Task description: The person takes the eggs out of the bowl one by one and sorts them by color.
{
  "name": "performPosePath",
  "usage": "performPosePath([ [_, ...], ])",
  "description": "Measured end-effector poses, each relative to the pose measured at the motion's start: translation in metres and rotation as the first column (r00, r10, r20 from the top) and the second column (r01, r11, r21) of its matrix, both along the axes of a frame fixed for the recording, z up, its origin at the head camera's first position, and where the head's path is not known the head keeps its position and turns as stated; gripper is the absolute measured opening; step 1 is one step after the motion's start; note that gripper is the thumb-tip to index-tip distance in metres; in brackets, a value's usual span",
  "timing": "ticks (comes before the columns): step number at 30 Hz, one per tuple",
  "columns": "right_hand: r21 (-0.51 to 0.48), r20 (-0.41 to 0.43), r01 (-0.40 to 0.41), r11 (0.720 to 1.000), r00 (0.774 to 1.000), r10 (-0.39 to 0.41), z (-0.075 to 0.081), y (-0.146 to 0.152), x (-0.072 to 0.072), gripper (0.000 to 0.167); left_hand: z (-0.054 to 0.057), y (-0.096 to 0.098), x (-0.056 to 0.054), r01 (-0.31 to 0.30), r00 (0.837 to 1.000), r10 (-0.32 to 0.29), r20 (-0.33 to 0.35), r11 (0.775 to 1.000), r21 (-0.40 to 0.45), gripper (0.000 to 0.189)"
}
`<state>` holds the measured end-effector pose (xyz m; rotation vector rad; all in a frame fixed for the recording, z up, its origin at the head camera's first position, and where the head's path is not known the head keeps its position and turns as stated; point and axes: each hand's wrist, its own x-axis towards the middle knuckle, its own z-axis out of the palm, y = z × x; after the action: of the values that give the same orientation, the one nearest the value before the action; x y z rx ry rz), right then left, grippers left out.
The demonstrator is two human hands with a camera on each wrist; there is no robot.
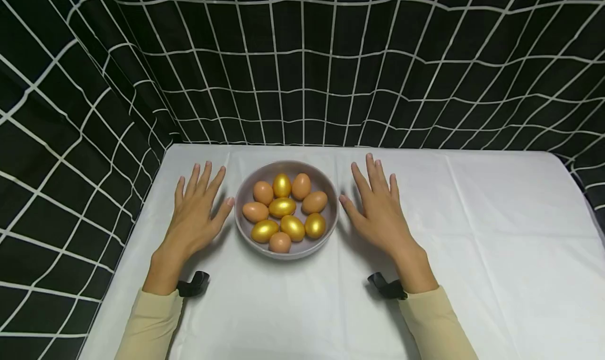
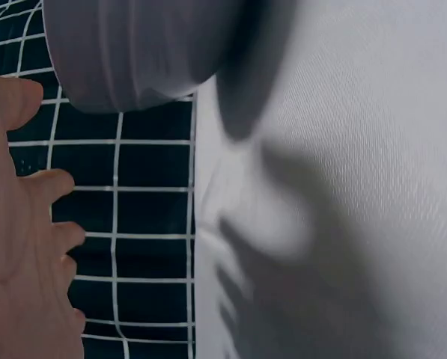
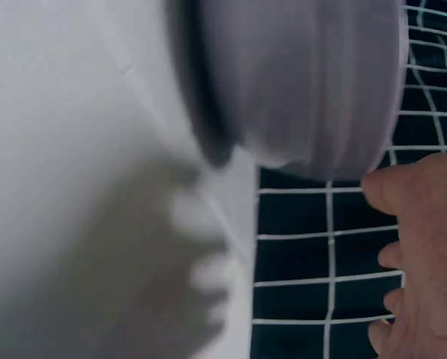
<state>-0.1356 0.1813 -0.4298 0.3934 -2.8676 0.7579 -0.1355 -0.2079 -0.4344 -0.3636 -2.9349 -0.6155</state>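
Note:
A round greyish-mauve bowl [image 1: 244, 241] stands on the white-covered table, holding several brown eggs [image 1: 255, 212] and several shiny gold eggs [image 1: 292, 228]. To its left is my left hand [image 1: 193, 218], palm down with fingers spread and the thumb tip close to the rim. My right hand [image 1: 380, 215] mirrors it on the other side, fingers straight, its thumb tip right at the rim. Neither hand grips anything. Both wrist views show the bowl's outer wall [image 2: 141, 52] beside the thumb, and in the right wrist view the right thumb [image 3: 388, 187] overlaps the bowl's edge.
White cloth [image 1: 501, 255] covers the table, with creases on the right. Black fabric with a white grid [image 1: 302, 71] hangs behind the table and along its left side. A small black wrist device [image 1: 194, 285] sits at the left cuff, another [image 1: 387, 286] at the right.

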Motion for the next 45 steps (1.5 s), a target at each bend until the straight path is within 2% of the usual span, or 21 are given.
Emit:
performPosePath([
  [4, -0.055, -0.046, -0.048, 0.997, 0.998, 0.046, 0.010, -0.005, 0.000, 0.070, 0.001, 0.004, -0.001, 0.026, 1.000, -0.026, -0.016, 0.999, 0.027, 0.078],
  [9, -0.118, -0.056, -0.127, 0.985, 0.991, 0.121, 0.025, -0.015, 0.001, 0.065, 0.000, 0.007, -0.001, 0.061, 0.998, -0.059, -0.028, 0.997, 0.049, 0.083],
  [13, -0.107, -0.072, -0.192, 0.976, 0.980, 0.185, 0.037, -0.022, -0.004, 0.058, -0.003, 0.007, 0.001, 0.064, 0.998, -0.064, -0.006, 0.993, 0.094, 0.084],
  [17, -0.072, -0.067, -0.261, 0.963, 0.964, 0.256, 0.052, -0.030, -0.013, 0.054, -0.007, 0.008, 0.003, 0.079, 0.995, -0.088, 0.044, 0.979, 0.190, 0.081],
  [21, -0.009, 0.016, -0.342, 0.940, 0.940, 0.342, 0.066, -0.040, -0.023, 0.053, -0.009, 0.010, 0.006, 0.084, 0.985, -0.126, 0.115, 0.945, 0.317, 0.077],
  [23, 0.024, 0.063, -0.389, 0.921, 0.920, 0.387, 0.070, -0.047, -0.028, 0.053, -0.010, 0.010, 0.007, 0.081, 0.978, -0.145, 0.147, 0.925, 0.372, 0.075],
  [26, 0.058, 0.101, -0.461, 0.886, 0.885, 0.454, 0.071, -0.056, -0.034, 0.051, -0.013, 0.010, 0.008, 0.087, 0.969, -0.183, 0.168, 0.884, 0.460, 0.070],
  [29, 0.090, 0.101, -0.520, 0.849, 0.853, 0.511, 0.067, -0.065, -0.037, 0.047, -0.015, 0.010, 0.006, 0.103, 0.960, -0.223, 0.170, 0.845, 0.525, 0.065],
  [34, 0.144, 0.100, -0.587, 0.797, 0.810, 0.578, 0.063, -0.080, -0.039, 0.042, -0.015, 0.012, 0.005, 0.081, 0.953, -0.233, 0.195, 0.813, 0.576, 0.063],
  [40, 0.180, 0.122, -0.636, 0.750, 0.771, 0.625, 0.067, -0.096, -0.043, 0.037, -0.013, 0.014, 0.005, 0.052, 0.942, -0.245, 0.228, 0.779, 0.624, 0.064],
  [42, 0.178, 0.140, -0.647, 0.741, 0.763, 0.632, 0.069, -0.100, -0.044, 0.036, -0.012, 0.015, 0.004, 0.046, 0.936, -0.262, 0.235, 0.753, 0.657, 0.065],
  [45, 0.169, 0.177, -0.660, 0.732, 0.751, 0.636, 0.072, -0.105, -0.045, 0.037, -0.011, 0.017, 0.005, 0.036, 0.917, -0.311, 0.251, 0.690, 0.723, 0.066],
])
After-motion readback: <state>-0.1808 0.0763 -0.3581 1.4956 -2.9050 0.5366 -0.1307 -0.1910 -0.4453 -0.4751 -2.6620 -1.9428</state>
